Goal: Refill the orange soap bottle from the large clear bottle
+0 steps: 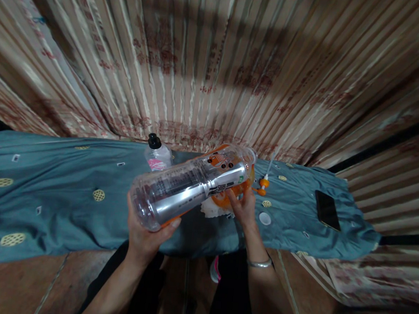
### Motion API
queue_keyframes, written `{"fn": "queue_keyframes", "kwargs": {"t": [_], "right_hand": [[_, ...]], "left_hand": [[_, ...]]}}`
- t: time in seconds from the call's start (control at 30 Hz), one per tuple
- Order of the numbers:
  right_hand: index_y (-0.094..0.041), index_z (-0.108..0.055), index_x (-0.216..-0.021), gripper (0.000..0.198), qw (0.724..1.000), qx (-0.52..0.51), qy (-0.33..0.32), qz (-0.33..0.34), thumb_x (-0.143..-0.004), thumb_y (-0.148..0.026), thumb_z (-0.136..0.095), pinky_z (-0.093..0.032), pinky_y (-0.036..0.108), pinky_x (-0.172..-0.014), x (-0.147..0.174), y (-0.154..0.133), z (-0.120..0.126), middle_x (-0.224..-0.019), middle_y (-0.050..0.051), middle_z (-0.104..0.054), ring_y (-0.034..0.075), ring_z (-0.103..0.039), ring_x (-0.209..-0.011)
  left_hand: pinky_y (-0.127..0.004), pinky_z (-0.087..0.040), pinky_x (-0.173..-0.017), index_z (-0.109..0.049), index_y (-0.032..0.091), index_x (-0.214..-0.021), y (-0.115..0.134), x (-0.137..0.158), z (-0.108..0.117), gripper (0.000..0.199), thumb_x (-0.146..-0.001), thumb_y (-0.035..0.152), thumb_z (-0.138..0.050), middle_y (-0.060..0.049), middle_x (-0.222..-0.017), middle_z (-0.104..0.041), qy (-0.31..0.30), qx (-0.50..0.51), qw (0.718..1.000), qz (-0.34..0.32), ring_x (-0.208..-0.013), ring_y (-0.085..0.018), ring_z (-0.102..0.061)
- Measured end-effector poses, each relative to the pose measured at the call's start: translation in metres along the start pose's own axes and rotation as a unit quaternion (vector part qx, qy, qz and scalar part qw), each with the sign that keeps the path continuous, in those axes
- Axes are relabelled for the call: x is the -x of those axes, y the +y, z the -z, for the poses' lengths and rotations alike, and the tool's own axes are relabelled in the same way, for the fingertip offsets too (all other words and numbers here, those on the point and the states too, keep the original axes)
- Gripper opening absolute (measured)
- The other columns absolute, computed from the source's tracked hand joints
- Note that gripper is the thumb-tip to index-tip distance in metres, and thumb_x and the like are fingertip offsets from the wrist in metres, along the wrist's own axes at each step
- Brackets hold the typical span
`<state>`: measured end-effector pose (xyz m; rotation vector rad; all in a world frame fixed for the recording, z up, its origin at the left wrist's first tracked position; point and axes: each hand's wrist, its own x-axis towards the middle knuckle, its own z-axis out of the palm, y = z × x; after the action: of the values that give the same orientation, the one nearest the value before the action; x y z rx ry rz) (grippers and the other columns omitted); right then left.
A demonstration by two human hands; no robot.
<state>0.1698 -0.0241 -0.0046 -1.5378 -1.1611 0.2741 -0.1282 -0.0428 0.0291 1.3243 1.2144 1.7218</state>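
A large clear plastic bottle [188,187] with a silver and orange label lies tilted across the middle, its neck end higher at the right. My left hand [145,236] is wrapped round its base end. Beneath the neck end is an orange, see-through container [222,200], partly hidden by the bottle. My right hand [244,208] is closed against this container's side; its fingers are mostly hidden. An orange pump top [263,183] with a clear tube lies just beyond that hand. Near the right wrist is a small white cap [264,218].
A narrow table wears a green-blue cloth [63,208]. On it are a small clear bottle with a black cap [155,142], a white crumpled paper or cloth [212,209] and a black phone [327,210]. A patterned curtain [202,69] hangs close behind.
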Motion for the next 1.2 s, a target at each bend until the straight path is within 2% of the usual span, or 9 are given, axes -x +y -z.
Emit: {"fn": "queue_keyframes", "kwargs": {"t": [0.17, 0.4, 0.53, 0.67, 0.87, 1.03, 1.2], "right_hand": [[-0.022, -0.082, -0.130, 0.076, 1.000, -0.014, -0.003, -0.023, -0.090, -0.087, -0.090, -0.076, 0.053, -0.094, 0.0005, -0.0009, 0.0005, -0.117, 0.020, -0.095, 0.043, -0.092, -0.110], [-0.025, -0.081, -0.130, 0.078, 1.000, -0.005, 0.004, -0.015, -0.090, -0.090, -0.089, -0.075, 0.050, -0.092, -0.0004, 0.0017, -0.0002, -0.111, 0.015, -0.094, 0.040, -0.091, -0.104], [-0.023, -0.081, -0.131, 0.075, 1.000, 0.009, 0.004, -0.005, -0.092, -0.087, -0.089, -0.076, 0.050, -0.089, 0.0003, 0.0025, -0.0004, -0.111, 0.016, -0.095, 0.039, -0.092, -0.101], [-0.023, -0.082, -0.133, 0.072, 1.000, 0.001, 0.002, -0.001, -0.094, -0.082, -0.090, -0.077, 0.049, -0.089, -0.0001, 0.0011, 0.0004, -0.115, 0.017, -0.096, 0.040, -0.093, -0.105], [-0.023, -0.081, -0.133, 0.075, 1.000, -0.001, 0.003, -0.005, -0.093, -0.085, -0.088, -0.077, 0.050, -0.089, -0.0001, -0.0001, 0.0007, -0.116, 0.018, -0.096, 0.040, -0.093, -0.104], [-0.022, -0.080, -0.131, 0.077, 1.000, -0.004, 0.007, -0.015, -0.090, -0.087, -0.089, -0.077, 0.052, -0.087, 0.0007, 0.0025, 0.0006, -0.115, 0.020, -0.096, 0.042, -0.093, -0.103], [-0.020, -0.082, -0.136, 0.081, 1.000, -0.001, 0.005, -0.025, -0.089, -0.085, -0.093, -0.078, 0.053, -0.094, 0.0007, 0.0053, 0.0000, -0.119, 0.021, -0.096, 0.043, -0.093, -0.111]], "left_hand": [[-0.052, -0.074, -0.114, -0.077, 0.022, -0.143, -0.0001, -0.0004, 0.0005, 0.104, -0.062, 0.074, -0.117, -0.016, -0.136, -0.086, 0.013, -0.004, 1.000, -0.007, -0.127, -0.039, -0.088], [-0.053, -0.074, -0.114, -0.076, 0.023, -0.146, -0.0016, -0.0006, -0.0006, 0.105, -0.064, 0.074, -0.116, -0.017, -0.137, -0.086, 0.004, 0.005, 1.000, -0.009, -0.127, -0.039, -0.088], [-0.052, -0.074, -0.115, -0.077, 0.022, -0.145, -0.0020, 0.0006, 0.0006, 0.108, -0.060, 0.074, -0.118, -0.017, -0.137, -0.087, 0.014, 0.004, 1.000, -0.011, -0.128, -0.040, -0.088], [-0.053, -0.074, -0.115, -0.077, 0.023, -0.146, -0.0001, 0.0022, -0.0001, 0.103, -0.065, 0.073, -0.116, -0.017, -0.139, -0.087, 0.005, 0.001, 1.000, -0.005, -0.129, -0.039, -0.088], [-0.051, -0.072, -0.120, -0.076, 0.024, -0.150, 0.0003, 0.0008, -0.0023, 0.106, -0.065, 0.071, -0.118, -0.017, -0.142, -0.086, 0.009, 0.016, 1.000, -0.011, -0.134, -0.039, -0.087], [-0.051, -0.074, -0.114, -0.076, 0.023, -0.147, -0.0028, -0.0012, -0.0010, 0.104, -0.066, 0.075, -0.115, -0.015, -0.137, -0.087, 0.009, -0.004, 0.999, -0.037, -0.128, -0.038, -0.089], [-0.051, -0.072, -0.119, -0.076, 0.024, -0.149, -0.0078, 0.0003, 0.0016, 0.105, -0.066, 0.075, -0.115, -0.015, -0.141, -0.085, 0.002, -0.007, 1.000, -0.025, -0.132, -0.038, -0.087]]}}
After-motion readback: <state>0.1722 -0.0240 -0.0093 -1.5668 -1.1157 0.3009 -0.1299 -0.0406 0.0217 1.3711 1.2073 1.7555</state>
